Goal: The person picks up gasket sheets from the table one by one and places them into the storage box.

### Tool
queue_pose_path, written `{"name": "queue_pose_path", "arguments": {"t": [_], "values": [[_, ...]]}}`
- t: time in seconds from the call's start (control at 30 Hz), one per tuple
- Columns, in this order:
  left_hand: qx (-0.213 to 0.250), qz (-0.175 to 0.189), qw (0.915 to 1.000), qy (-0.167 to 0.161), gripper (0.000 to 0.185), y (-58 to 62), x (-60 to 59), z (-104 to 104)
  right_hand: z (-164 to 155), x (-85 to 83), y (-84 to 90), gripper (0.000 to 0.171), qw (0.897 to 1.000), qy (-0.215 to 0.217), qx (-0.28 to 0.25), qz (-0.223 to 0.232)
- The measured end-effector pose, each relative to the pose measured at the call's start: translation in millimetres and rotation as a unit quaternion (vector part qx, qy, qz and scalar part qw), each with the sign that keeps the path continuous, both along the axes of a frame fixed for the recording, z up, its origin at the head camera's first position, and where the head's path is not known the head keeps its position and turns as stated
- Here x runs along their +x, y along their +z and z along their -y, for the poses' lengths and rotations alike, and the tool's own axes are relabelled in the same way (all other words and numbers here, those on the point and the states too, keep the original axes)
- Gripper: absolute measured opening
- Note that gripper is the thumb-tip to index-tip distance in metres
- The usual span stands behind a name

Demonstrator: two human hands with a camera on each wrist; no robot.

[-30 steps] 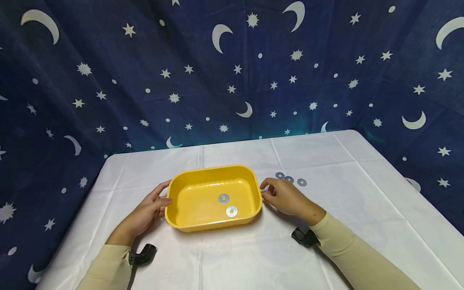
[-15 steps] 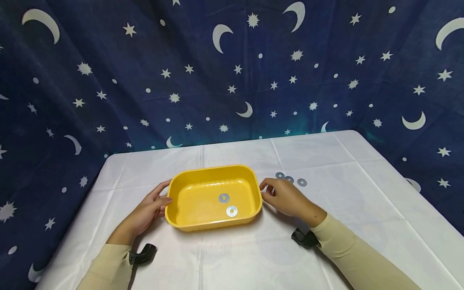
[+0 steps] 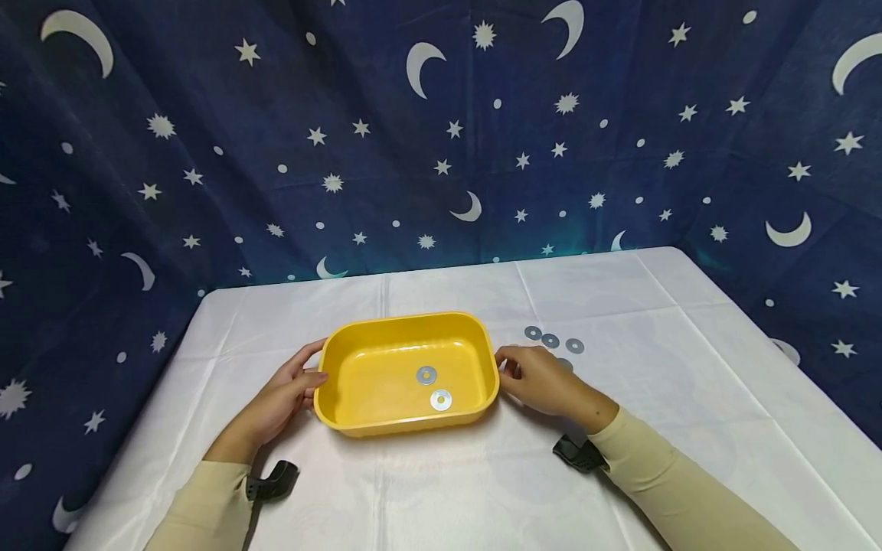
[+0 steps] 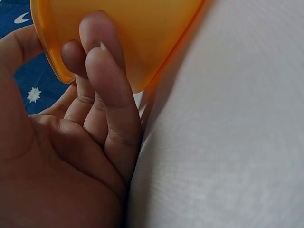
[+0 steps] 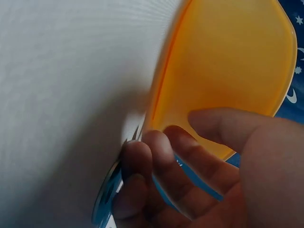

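A yellow plastic tub (image 3: 406, 319) stands on the white tablecloth, with two metal washers (image 3: 426, 375) (image 3: 441, 399) lying in it. My left hand (image 3: 310, 379) grips its left end. In the left wrist view, that left hand (image 4: 71, 47) has its fingers (image 4: 102, 71) against the tub's outer wall (image 4: 142, 38) and its thumb by the rim. My right hand (image 3: 506, 367) grips the right end. In the right wrist view, the right hand (image 5: 180, 133) curls its fingers under the tub (image 5: 228, 66), thumb near the rim. A washer (image 5: 105, 199) lies just beneath those fingers.
Three loose washers (image 3: 533, 333) (image 3: 550, 340) (image 3: 575, 346) lie in a row on the tablecloth (image 3: 675, 367), right of the tub and beyond my right hand. A dark blue star-and-moon curtain (image 3: 441, 138) closes off the back and sides. Black wrist mounts (image 3: 276, 482) (image 3: 579, 453) show near the sleeves.
My right hand has slid slightly toward me along the tub's right end, uncovering the row of washers behind it. The left hand and the tub have barely moved.
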State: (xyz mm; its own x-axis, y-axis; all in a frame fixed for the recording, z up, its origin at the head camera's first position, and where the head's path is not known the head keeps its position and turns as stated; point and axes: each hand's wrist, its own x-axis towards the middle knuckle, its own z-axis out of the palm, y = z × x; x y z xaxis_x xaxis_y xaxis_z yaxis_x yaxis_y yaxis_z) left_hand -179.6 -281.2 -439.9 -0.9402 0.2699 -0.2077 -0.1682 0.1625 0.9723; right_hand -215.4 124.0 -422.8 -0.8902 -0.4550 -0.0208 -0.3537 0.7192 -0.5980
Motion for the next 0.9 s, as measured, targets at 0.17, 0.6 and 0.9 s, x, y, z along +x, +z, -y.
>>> {"name": "queue_pose_path", "arguments": {"t": [0.17, 0.6, 0.9], "values": [[-0.003, -0.004, 1.0000, 0.000, 0.063, 0.2, 0.6, -0.6, -1.2, 0.9, -3.7, 0.008, 0.999, 0.028, 0.004, -0.022], [-0.004, -0.006, 1.0000, 0.003, 0.062, 0.6, 0.0, -1.6, 0.3, 0.7, -4.6, 0.005, 0.999, 0.033, 0.009, -0.028], [0.003, -0.009, 1.0000, -0.002, 0.062, -0.1, -0.8, -1.5, 4.1, -1.5, -2.2, 0.010, 0.999, 0.030, -0.007, -0.021]]}}
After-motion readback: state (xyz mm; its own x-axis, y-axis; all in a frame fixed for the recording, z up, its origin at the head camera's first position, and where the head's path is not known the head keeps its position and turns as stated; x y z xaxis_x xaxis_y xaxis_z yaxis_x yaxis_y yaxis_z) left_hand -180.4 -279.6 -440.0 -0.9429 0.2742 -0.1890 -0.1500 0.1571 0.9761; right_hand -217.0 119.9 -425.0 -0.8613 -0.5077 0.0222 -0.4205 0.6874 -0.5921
